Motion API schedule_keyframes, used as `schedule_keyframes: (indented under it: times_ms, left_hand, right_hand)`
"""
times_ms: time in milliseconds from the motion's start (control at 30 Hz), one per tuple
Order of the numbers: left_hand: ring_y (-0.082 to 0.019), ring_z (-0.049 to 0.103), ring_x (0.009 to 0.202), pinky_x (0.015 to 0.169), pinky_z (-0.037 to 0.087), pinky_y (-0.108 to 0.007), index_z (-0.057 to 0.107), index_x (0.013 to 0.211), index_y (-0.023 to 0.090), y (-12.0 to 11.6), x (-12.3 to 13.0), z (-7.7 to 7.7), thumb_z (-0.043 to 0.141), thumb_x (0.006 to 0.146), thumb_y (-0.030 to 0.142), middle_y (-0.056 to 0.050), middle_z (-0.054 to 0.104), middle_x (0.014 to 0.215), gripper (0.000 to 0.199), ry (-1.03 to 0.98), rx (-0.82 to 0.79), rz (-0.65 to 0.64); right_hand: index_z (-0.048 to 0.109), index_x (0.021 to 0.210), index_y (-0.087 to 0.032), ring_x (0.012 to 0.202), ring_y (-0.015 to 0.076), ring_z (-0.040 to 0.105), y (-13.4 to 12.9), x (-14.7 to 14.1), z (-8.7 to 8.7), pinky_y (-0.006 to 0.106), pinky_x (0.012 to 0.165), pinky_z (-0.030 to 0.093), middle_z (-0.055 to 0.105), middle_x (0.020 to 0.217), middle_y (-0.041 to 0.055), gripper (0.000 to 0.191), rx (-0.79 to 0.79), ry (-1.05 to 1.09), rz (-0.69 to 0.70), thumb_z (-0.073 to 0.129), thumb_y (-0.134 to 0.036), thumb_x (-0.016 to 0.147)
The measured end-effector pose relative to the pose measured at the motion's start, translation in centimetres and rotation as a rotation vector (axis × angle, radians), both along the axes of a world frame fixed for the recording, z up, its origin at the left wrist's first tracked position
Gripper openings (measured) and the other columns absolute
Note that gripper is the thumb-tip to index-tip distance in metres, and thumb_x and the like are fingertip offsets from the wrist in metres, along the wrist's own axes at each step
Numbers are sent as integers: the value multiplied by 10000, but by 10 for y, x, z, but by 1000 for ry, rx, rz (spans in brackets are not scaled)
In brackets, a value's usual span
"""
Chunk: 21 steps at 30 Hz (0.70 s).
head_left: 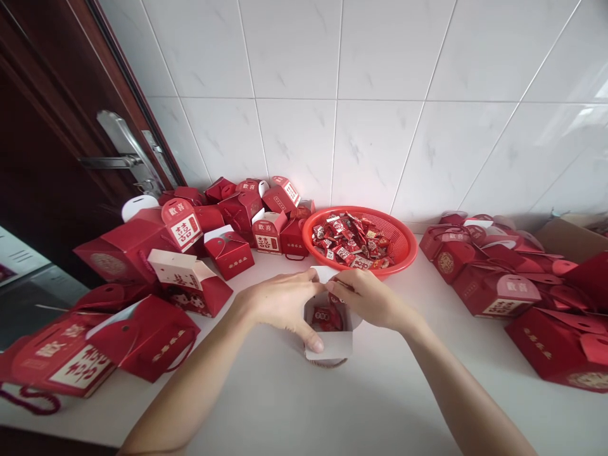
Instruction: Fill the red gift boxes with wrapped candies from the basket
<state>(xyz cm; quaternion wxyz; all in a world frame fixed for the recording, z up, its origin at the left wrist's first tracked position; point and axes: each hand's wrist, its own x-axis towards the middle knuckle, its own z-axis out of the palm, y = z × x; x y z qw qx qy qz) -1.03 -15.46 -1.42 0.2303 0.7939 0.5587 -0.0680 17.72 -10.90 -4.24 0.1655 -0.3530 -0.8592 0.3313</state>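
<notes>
A small gift box (336, 347), with pale inner walls, stands with its flaps up on the white table in front of me. Several red-wrapped candies (327, 318) lie inside it. My left hand (287, 304) grips the box from the left, its thumb pressed on the near flap and its fingers reaching to the far side. Over the far right edge of the box, my right hand (368, 294) has its fingers curled together. A red wrapper shows just under those fingertips; whether they hold it or the box's edge is hidden.
Behind the box, a red plastic basket (408, 250) holds many wrapped candies. Red gift boxes, some with rope handles, crowd the left (147, 339) and right (494, 288) sides. A tiled wall (380, 152) bounds the back, and a dark door (52, 126) stands at left.
</notes>
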Motion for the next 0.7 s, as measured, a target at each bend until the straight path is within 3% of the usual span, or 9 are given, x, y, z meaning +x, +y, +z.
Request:
schedule_keyframes:
  times_ms: [100, 200, 333, 467, 700]
  left_hand:
    - [-265, 591, 1055, 842, 470, -301, 566, 1303, 342, 0, -1, -2, 827, 582, 601, -23, 573, 1208, 809, -21, 11, -8]
    - [-261, 588, 1055, 842, 461, -281, 581, 1287, 371, 1, -2, -4, 833, 581, 595, -9, 582, 1224, 782, -46, 27, -27]
    - [-268, 589, 1059, 821, 455, -275, 599, 1276, 384, 1, -3, -4, 828, 600, 593, -7, 574, 1247, 744, -85, 30, -44]
    - [-279, 582, 1083, 814, 462, -288, 617, 1243, 385, 2, -3, -3, 810, 617, 624, -5, 590, 1204, 697, -129, 35, -91]
    - [-318, 591, 1116, 864, 481, -341, 548, 1297, 256, 3, -3, -2, 824, 582, 596, -77, 566, 1269, 839, -32, -2, 3]
  right_hand:
    - [372, 592, -211, 487, 93, 408, 1, 0, 1, 237, 469, 275, 436, 552, -38, 376, -7, 34, -20, 423, -275, 959]
    - [422, 652, -212, 430, 99, 502, 0, -1, 1, 227, 437, 333, 523, 582, -28, 344, -140, 109, -19, 392, -312, 980]
    - [391, 695, -228, 387, 99, 480, -1, -3, 2, 220, 412, 344, 515, 546, -56, 269, -242, 241, -20, 411, -296, 954]
    - [399, 734, -228, 482, 109, 506, 1, -2, 3, 225, 488, 391, 519, 588, -60, 150, -342, 293, -56, 403, -191, 880]
    - [530, 723, -193, 563, 108, 454, 2, 1, -3, 231, 512, 323, 498, 626, -45, 127, -135, 104, 68, 493, -130, 827]
